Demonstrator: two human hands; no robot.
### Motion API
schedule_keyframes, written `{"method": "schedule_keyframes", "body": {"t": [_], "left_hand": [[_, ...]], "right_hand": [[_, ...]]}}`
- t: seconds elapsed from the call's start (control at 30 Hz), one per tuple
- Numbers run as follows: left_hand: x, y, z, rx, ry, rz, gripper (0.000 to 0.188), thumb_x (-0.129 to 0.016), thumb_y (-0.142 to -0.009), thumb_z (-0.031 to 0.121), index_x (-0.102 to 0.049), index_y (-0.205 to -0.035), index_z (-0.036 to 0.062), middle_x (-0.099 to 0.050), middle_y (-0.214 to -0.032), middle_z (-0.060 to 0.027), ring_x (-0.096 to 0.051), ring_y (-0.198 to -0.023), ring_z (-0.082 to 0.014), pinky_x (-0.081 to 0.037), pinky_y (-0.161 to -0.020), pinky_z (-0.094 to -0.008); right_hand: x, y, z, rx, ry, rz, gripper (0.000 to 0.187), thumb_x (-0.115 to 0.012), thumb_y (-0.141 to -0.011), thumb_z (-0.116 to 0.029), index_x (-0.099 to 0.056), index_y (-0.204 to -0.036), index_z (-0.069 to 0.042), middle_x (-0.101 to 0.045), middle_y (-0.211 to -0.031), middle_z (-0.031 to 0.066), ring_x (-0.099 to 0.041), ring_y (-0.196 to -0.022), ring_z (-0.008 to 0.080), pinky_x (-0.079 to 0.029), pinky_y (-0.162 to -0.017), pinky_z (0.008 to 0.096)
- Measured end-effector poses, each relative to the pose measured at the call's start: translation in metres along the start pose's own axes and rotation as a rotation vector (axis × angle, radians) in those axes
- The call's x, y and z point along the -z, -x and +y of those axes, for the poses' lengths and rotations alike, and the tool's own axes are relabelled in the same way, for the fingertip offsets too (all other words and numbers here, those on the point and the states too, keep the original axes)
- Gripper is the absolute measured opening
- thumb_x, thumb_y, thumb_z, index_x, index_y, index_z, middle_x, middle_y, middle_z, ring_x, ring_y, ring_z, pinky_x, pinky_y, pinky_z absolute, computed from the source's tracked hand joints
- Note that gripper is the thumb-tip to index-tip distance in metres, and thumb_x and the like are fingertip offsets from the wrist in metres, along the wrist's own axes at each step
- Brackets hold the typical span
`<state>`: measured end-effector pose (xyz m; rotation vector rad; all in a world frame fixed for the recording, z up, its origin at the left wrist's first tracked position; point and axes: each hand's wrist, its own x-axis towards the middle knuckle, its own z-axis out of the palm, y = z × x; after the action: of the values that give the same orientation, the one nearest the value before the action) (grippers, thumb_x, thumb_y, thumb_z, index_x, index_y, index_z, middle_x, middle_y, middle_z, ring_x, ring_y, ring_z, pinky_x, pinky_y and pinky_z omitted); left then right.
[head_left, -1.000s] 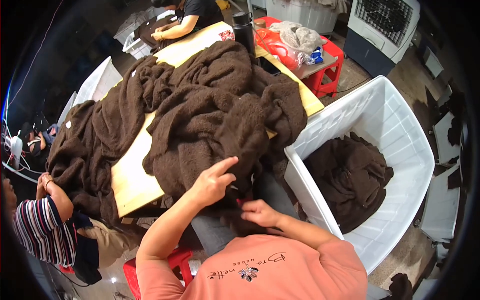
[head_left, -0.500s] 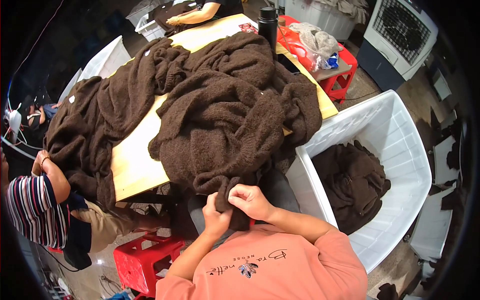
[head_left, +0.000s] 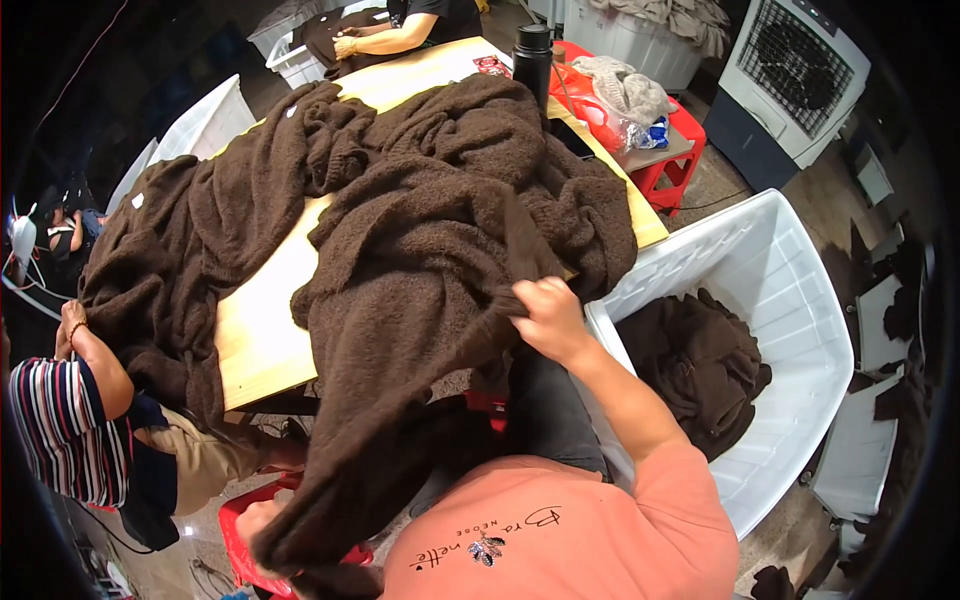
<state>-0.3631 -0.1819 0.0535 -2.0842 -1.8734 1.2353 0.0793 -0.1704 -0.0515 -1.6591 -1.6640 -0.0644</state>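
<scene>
Cloth (head_left: 430, 230) lies on the table (head_left: 262, 335) (bin (head_left: 805, 320) to its right).

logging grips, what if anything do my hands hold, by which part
Brown cloth: your right hand grips an edge or fold, your left hand its lower-left end.

Free: tabletop strip (head_left: 262, 325) | Blocking: brown fabric (head_left: 400, 310) both sides, 1 bottle (head_left: 532, 62)

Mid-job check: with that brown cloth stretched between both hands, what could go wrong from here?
1. The brown cloth between the left hand and right hand lies against the brown heap on the table; a hard pull might drag the heap along.
2. The black bottle stands close behind that heap and could tip if it shifts.
</scene>
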Motion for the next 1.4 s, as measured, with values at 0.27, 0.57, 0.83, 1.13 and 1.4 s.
{"method": "schedule_keyframes", "body": {"t": [0.27, 0.57, 0.83, 1.13, 1.4], "left_hand": [[0.068, 0.016, -0.022, -2.326, 1.441, 0.076, 0.03, -0.043, -0.08, -0.001, -0.051, -0.054, 0.0121, -0.045, -0.046, -0.0003, -0.038, -0.031, -0.0172, -0.027, -0.032, -0.0307], [0.032, -0.065, 0.125, -1.397, 1.847, -0.377, 0.055, -0.065, -0.058, 0.032, -0.06, -0.091, -0.011, -0.064, -0.08, -0.0124, -0.06, -0.069, -0.0183, -0.047, -0.065, -0.0277], [0.023, -0.063, 0.173, -1.265, 1.84, -0.706, 0.035, -0.061, -0.071, 0.019, -0.059, -0.096, -0.0064, -0.061, -0.085, -0.0051, -0.052, -0.078, -0.01, -0.042, -0.071, -0.024], [-0.002, -0.071, 0.16, -0.461, 1.712, 0.377, 0.013, -0.061, -0.077, 0.007, -0.058, -0.086, -0.0013, -0.056, -0.071, -0.0006, -0.05, -0.067, -0.006, -0.042, -0.061, -0.0201], [-0.026, -0.073, 0.189, -0.248, 1.761, 0.167, 0.039, -0.068, -0.077, 0.02, -0.052, -0.104, -0.0028, -0.056, -0.08, -0.005, -0.052, -0.069, -0.0099, -0.044, -0.063, -0.024]], "right_hand": [[0.149, 0.132, 0.022, -0.563, -0.232, 0.9, 0.019, -0.06, -0.081, -0.001, -0.059, -0.099, 0.004, -0.061, -0.091, 0.0047, -0.055, -0.08, 0.0118, -0.043, -0.078, 0.0231], [0.177, 0.177, 0.008, -0.76, -0.179, 1.185, 0.027, -0.064, -0.078, -0.006, -0.053, -0.1, 0.005, -0.057, -0.091, 0.0077, -0.055, -0.079, 0.0178, -0.046, -0.073, 0.0315], [0.031, 0.113, -0.048, 0.031, -0.876, -0.597, 0.018, -0.07, -0.063, -0.007, -0.064, -0.08, -0.008, -0.032, -0.137, 0.0199, -0.035, -0.125, 0.0333, -0.031, -0.099, 0.0379], [-0.059, 0.135, -0.069, -0.324, -1.028, -0.624, 0.015, -0.067, -0.066, 0.001, -0.061, -0.08, -0.001, -0.057, -0.076, 0.0057, -0.053, -0.072, 0.0164, -0.042, -0.067, 0.0267], [-0.048, 0.121, -0.081, -0.142, -0.909, -0.521, 0.019, -0.065, -0.063, 0.002, -0.062, -0.08, -0.003, -0.056, -0.074, 0.0072, -0.05, -0.067, 0.0186, -0.04, -0.059, 0.0286]]}}
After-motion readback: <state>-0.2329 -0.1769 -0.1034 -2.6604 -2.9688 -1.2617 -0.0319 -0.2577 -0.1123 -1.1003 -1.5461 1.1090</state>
